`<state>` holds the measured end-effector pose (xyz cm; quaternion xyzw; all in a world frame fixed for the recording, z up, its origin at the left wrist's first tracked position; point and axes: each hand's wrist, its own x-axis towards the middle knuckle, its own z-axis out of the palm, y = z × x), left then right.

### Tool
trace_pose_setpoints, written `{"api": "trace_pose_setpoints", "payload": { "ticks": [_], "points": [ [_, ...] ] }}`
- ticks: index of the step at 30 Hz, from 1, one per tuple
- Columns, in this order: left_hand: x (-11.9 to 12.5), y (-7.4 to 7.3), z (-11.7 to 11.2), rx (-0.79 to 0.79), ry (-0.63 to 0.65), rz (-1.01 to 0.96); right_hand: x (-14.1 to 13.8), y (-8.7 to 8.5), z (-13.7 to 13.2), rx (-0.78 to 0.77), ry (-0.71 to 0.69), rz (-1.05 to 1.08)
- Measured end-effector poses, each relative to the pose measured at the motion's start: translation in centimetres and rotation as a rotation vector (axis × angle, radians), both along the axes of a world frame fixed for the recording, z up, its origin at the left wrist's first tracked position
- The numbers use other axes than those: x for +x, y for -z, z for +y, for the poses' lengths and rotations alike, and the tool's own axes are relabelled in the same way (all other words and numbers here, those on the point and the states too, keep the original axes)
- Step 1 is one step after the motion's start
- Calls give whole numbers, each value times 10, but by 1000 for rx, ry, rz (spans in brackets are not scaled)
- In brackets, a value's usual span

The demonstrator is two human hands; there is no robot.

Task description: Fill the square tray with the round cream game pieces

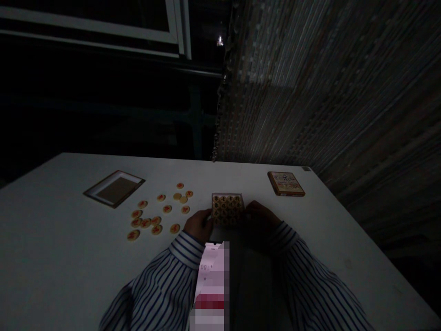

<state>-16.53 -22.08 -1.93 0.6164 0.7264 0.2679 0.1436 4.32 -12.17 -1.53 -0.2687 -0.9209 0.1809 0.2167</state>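
Note:
A small open box packed with round yellow game pieces rests on the white table just in front of me. My left hand grips the box's left side with curled fingers. My right hand holds its right side, fingers closed against it. Several loose round yellow pieces with red marks lie scattered to the left of the box. Both my sleeves are striped blue and white.
A flat box lid or tray with a brown inside lies at the left. A small orange-brown printed box sits at the far right. A beaded curtain hangs behind the table. A pink tag hangs below me.

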Motion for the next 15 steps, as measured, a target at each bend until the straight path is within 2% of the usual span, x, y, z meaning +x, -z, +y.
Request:
{"api": "trace_pose_setpoints", "payload": {
  "ticks": [15],
  "points": [
    [0, 2, 0, -2, 2, -9, -1, 2, 0, -4, 18, -92]
  ]
}}
